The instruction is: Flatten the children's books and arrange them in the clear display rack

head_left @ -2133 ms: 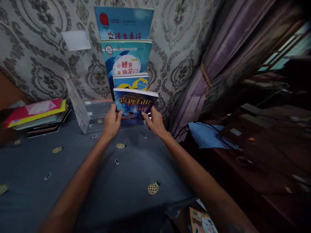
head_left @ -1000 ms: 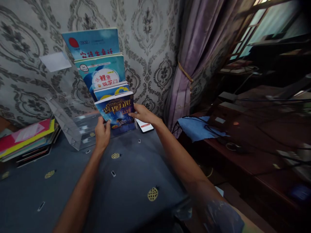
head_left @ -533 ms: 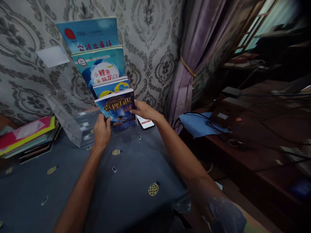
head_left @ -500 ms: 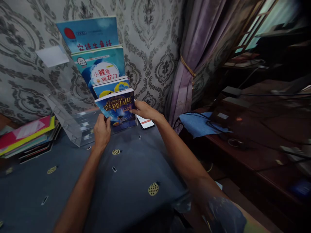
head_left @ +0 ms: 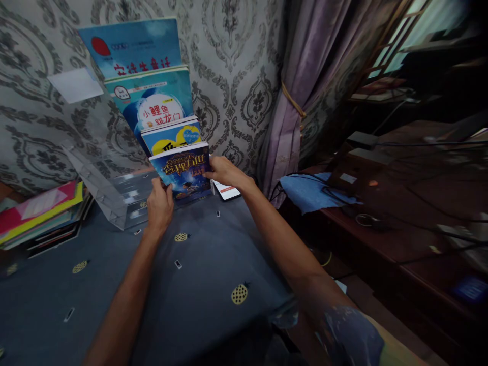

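A dark blue book (head_left: 186, 173) with gold lettering stands nearly upright at the front of a clear tiered rack (head_left: 109, 198). My left hand (head_left: 160, 203) grips its lower left edge. On its right edge, my right hand (head_left: 226, 172) is closed with the thumb on the cover. Behind it, a blue and yellow book (head_left: 171, 136) stands a step higher. Further back rise a teal book (head_left: 156, 96) and a taller blue book (head_left: 133, 46), one above the other. The bottom of the dark blue book sits at the rack's lowest tier.
A lit phone (head_left: 226, 190) lies just right of the rack. Stacked folders and books (head_left: 41, 213) are at the left. The blue-grey tablecloth (head_left: 198, 305) has pineapple prints. At the right, a brown desk (head_left: 400, 249) bears cables and a blue cloth (head_left: 305, 192).
The dark blue book has dropped slightly against the books behind, so more of the blue and yellow cover shows. Both hands keep their hold. The view has shifted a little.
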### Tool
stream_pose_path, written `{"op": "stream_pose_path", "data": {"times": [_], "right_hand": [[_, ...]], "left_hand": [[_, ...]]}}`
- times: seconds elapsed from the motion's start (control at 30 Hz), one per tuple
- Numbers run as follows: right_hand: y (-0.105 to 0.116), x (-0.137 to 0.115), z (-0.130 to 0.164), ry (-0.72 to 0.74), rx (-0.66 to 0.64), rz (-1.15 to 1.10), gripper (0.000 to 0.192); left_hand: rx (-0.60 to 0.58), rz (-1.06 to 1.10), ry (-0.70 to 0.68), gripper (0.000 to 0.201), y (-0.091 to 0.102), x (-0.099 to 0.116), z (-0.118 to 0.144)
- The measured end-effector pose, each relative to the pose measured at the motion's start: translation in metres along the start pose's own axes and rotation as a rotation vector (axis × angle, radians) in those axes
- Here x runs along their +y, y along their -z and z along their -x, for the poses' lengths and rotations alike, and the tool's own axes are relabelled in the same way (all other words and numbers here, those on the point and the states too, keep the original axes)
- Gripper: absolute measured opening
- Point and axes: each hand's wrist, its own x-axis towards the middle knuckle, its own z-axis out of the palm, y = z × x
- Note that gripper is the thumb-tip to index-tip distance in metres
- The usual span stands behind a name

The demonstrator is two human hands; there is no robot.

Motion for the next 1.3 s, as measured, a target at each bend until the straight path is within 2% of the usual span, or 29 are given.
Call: {"op": "stream_pose_path", "data": {"times": [0.1,0.43,0.8,1.03,1.3], "right_hand": [[-0.003,0.001,-0.001,-0.013,-0.015,0.018,0.013],[-0.006,0.001,0.0,-0.028,-0.023,0.075,0.014],[-0.011,0.005,-0.004,-0.051,-0.054,0.079,0.014],[-0.015,0.008,-0.004,-0.071,-0.049,0.069,0.01],[-0.011,0.004,-0.003,-0.083,-0.119,0.081,0.009]], "left_hand": [[0.007,0.037,0.014,0.022,-0.001,-0.002,0.0],[-0.025,0.041,-0.01,0.01,0.0,-0.003,0.001],[-0.041,0.029,0.03,0.009,-0.003,-0.003,0.004],[-0.041,-0.029,0.011,0.008,-0.005,-0.004,0.006],[-0.132,-0.161,0.089,0.01,-0.006,-0.001,0.008]]}}
